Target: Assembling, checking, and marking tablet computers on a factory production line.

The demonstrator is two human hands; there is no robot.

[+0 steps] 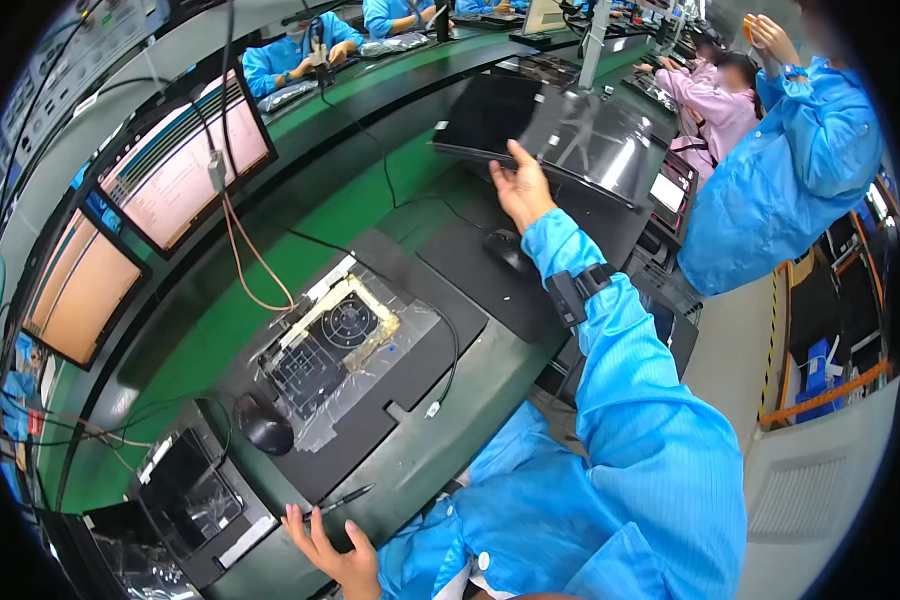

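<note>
My right hand (525, 190) reaches out to the far right, palm partly up and fingers apart. Its thumb overlaps the near edge of a flat black panel (490, 112); whether it touches the panel I cannot tell, and no grip shows. Beside that panel lies a glossy sheet-like panel (600, 140) in clear film. My left hand (340, 565) is low at the table's near edge with fingers spread, holding nothing. Just above its fingertips lies a dark pen (340, 498). Between the hands sits a black fixture (335, 335) with a cream frame and printed target patterns, on a dark mat.
Two monitors (185, 160) stand at the left, with cables hanging near them. One black mouse (263, 424) is left of the fixture, another (510, 252) below my right hand. A film-covered device (185, 490) lies lower left. A person in blue (785, 180) stands at the right.
</note>
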